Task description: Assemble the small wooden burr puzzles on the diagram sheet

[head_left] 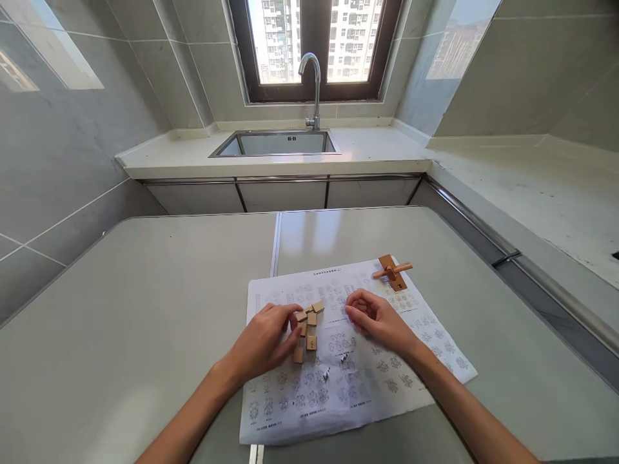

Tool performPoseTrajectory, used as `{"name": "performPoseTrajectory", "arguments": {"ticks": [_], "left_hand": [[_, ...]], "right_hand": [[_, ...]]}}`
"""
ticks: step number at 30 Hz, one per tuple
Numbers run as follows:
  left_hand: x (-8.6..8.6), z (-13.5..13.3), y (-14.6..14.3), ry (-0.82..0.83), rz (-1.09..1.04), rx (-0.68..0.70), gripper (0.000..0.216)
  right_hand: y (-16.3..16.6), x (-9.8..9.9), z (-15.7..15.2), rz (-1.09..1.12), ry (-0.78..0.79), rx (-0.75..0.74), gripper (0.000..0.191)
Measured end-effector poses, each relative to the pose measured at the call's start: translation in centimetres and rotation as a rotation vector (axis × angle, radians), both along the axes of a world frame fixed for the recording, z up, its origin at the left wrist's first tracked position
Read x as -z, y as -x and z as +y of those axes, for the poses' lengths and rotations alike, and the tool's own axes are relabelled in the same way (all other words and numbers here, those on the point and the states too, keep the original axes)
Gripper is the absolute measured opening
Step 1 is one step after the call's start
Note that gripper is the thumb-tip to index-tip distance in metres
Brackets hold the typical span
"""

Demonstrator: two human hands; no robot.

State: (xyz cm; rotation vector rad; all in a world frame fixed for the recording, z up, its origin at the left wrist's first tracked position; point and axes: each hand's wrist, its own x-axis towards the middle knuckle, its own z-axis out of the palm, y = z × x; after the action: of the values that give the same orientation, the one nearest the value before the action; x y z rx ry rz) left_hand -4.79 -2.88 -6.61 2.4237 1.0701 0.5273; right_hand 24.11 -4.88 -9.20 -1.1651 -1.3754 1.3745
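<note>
Small light-wood blocks lie in a loose, angular cluster on a printed paper sheet. I cannot tell whether they are joined together. My left hand is at the cluster's left side, with thumb and index finger bent against the blocks; some are partly hidden by the fingertips. To the right of the cluster, my right hand hovers over or rests on the sheet, apart from the blocks. Its fingers are curled and pressed together, and whatever they may hold is hidden.
A brown wooden piece with a crossing stick lies on the sheet's far right corner. Torn paper bits are on the sheet near me. Beyond the pale table are a counter with a sink, a faucet and a metal rail.
</note>
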Motion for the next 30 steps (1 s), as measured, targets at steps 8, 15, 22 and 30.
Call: {"name": "performPoseTrajectory", "arguments": {"ticks": [8,15,22,30], "left_hand": [[0.2,-0.3,-0.3,0.056,-0.016,0.067,0.029],[-0.2,0.0,0.3,-0.029,-0.042,0.040,0.017],[1.0,0.6,0.3,-0.182,0.013,0.003,0.034],[1.5,0.8,0.1,-0.165,-0.027,-0.013,0.022]], "right_hand": [[0.7,0.6,-0.6,-0.193,-0.184,-0.053,0.014],[2.0,1.0,-1.2,-0.421,-0.482,-0.118,0.048],[2.4,1.4,-1.2,-0.504,-0.554,-0.156,0.047],[2.5,1.7,-0.6,-0.450,-0.589,-0.153,0.027]]}}
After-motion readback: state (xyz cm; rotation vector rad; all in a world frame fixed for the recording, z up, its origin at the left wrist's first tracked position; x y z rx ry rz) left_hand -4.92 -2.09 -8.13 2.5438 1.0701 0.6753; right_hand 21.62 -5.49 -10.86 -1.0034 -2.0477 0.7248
